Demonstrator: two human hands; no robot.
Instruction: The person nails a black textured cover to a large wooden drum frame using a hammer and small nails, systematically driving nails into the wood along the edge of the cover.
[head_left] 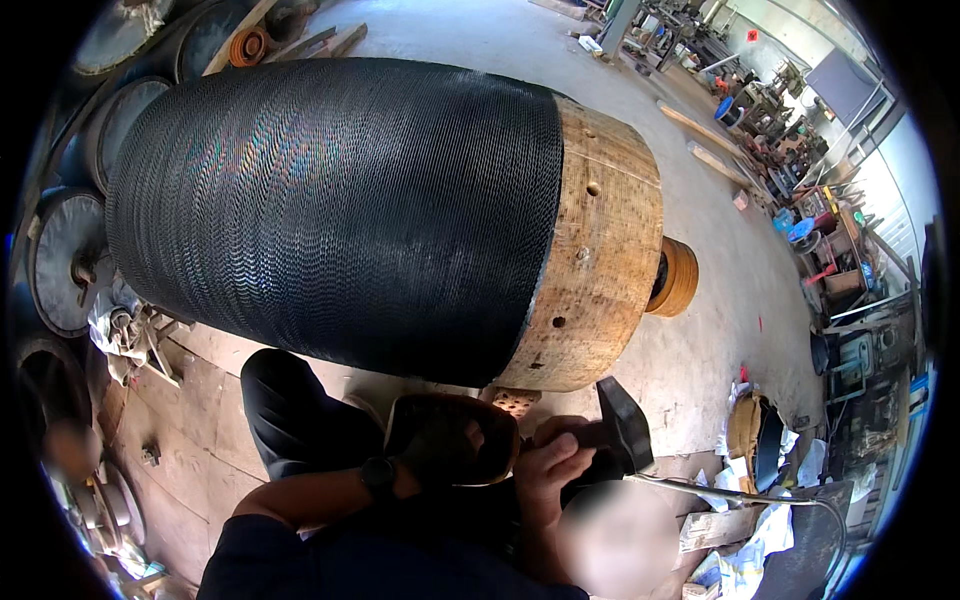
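Note:
In my right hand [552,462] is a hammer with a dark, blocky head [624,424], its head pointing right, the fingers wrapped round the handle. My left hand [452,445] reaches into a dark open container [508,455] with a brownish rim, near my lap. Deep shadow there hides most of the left fingers and whatever they touch. Just beyond both hands lies a large roller, wound in ridged black material [350,210], with a bare, tan wooden end band [600,250]. Several small holes mark that band.
An orange-brown hub [678,278] juts from the roller's right end. A holed brick [516,402] sits below its near edge. Large round discs [70,260] line the left. Papers and a brown sack [745,430] lie at right, near a cluttered workbench [850,250].

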